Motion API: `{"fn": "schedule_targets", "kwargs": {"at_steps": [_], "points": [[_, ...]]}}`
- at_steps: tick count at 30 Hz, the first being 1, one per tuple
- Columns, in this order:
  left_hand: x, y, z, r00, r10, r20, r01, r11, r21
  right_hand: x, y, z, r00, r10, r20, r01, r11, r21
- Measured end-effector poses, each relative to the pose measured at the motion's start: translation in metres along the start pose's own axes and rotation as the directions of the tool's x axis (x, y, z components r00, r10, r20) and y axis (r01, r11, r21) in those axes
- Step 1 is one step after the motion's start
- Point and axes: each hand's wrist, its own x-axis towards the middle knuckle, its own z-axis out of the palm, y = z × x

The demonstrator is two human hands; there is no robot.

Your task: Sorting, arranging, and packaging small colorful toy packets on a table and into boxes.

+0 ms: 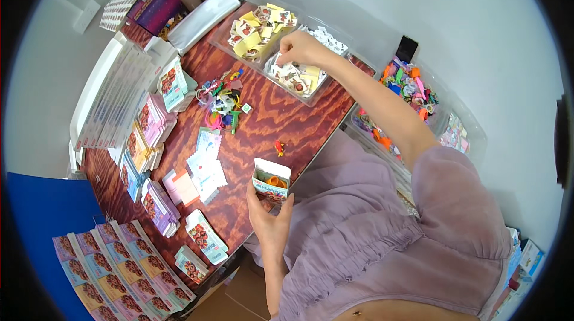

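My left hand (270, 220) is wrapped round a small open-topped printed carton (272, 194), held upright at the table's near edge. Inside the carton an orange item (275, 181) shows; anything beneath it is hidden. My right arm stretches out to a clear plastic bin, where my right hand (301, 48) hangs over a pile of small white and yellow printed cards (294, 79). Its fingertips are pinched together at the pile, and whatever lies between them is too small to tell. A tiny red and yellow toy (279, 147) lies on the table just beyond the carton.
More cards (257, 28) fill the neighbouring compartment. Mixed small toys (224, 103) are heaped mid-table, beside scalloped paper sheets (206, 168). Stacked flat cartons (158, 121) line the left, with printed sheets (122, 267) below. A toy-filled bin (412, 91) and a phone (407, 49) sit right.
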Motion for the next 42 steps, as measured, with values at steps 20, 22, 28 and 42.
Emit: {"fn": "schedule_targets", "kwargs": {"at_steps": [20, 22, 28, 42], "points": [[0.017, -0.004, -0.005, 0.999, -0.007, 0.049, 0.021, 0.956, -0.294, -0.035, -0.005, -0.047, 0.977, 0.101, 0.189, -0.185, 0.845, 0.502], [0.025, 0.006, -0.005, 0.993, 0.114, 0.019, -0.101, 0.931, -0.352, -0.042, -0.008, -0.046, 0.982, 0.079, 0.172, -0.157, 0.849, 0.505], [0.091, 0.043, 0.009, 0.864, 0.184, 0.468, 0.211, 0.713, -0.669, -0.076, -0.033, -0.027, 0.981, -0.001, 0.193, -0.111, 0.816, 0.568], [0.13, 0.053, 0.029, 0.746, 0.157, 0.647, 0.241, 0.842, -0.482, -0.12, -0.013, -0.053, 0.96, 0.244, -0.135, -0.078, 0.7, 0.709]]}}
